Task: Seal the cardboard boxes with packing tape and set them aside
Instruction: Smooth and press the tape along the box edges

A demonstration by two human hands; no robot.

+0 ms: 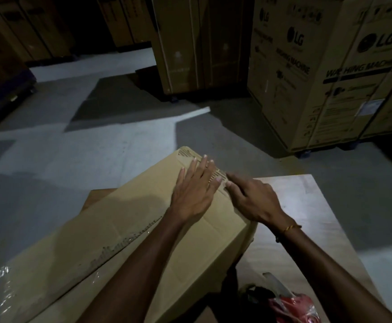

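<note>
Here, a matte brown cardboard box (143,224) lies across the left edge of a pale wooden worktop (307,206). The left hand (194,190) presses flat, fingers straight; the right hand (251,197) pinches glossy tape at the box's far corner. Grey concrete floor (73,148), stacked cartons (330,66) behind.

Open grey floor (78,145) ahead and left of the cardboard box (143,220). Blocked far right by stacked washing machine cartons (325,73), far centre by a tall carton (190,43). Red tape dispenser (293,304) near right, on the wooden board (307,201).
</note>
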